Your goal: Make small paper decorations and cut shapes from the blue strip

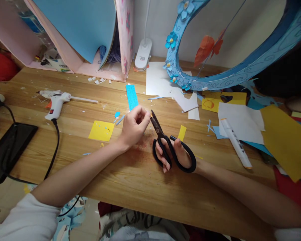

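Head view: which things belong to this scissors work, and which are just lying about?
Apparently in use:
- scissors, in the right hand
- tiny piece, mostly hidden, pinched by the left hand

Seemingly just lying about:
- glue gun
- white marker
- white paper sheet

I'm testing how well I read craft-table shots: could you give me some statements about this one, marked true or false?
1. The right hand holds black-handled scissors. True.
2. The glue gun is in the left hand. False: the glue gun lies on the wooden table; the left hand pinches a tiny piece, too small to identify.
3. Blue flowers decorate the round blue frame. True.
4. The white marker stands upright. False: the marker lies on its side, partly on white paper.
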Tool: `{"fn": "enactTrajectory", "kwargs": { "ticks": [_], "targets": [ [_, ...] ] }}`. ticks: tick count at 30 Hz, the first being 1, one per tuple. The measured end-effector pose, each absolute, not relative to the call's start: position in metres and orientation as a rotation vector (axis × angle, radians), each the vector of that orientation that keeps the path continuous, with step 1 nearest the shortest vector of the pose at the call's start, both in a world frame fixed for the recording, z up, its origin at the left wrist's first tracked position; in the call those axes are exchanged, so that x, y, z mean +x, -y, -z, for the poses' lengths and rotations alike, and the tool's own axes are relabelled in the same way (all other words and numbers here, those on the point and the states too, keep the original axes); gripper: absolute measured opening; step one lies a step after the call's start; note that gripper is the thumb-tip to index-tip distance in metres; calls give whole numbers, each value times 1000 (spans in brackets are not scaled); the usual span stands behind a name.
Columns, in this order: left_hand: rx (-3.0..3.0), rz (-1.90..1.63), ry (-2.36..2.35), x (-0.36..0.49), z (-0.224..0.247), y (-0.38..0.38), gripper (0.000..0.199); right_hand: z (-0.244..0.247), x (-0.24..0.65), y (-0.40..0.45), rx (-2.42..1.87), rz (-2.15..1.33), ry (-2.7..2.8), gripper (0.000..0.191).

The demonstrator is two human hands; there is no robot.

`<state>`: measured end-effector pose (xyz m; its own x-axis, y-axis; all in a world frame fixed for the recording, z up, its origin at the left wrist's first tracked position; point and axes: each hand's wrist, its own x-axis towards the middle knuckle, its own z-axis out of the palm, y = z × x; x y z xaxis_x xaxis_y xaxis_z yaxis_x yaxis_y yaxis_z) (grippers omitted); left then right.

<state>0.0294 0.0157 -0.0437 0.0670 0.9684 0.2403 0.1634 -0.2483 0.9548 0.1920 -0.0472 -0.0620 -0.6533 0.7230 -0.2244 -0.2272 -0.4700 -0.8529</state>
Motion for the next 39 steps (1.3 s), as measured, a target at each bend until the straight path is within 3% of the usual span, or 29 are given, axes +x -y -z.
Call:
{"fn": "enactTrajectory", "kwargs": {
  "ticks": [39],
  "targets": [
    [1625,-1348,-1045,29,44,-14,29,65,197,50,-689,-2068,1306,67]
  ]
}}
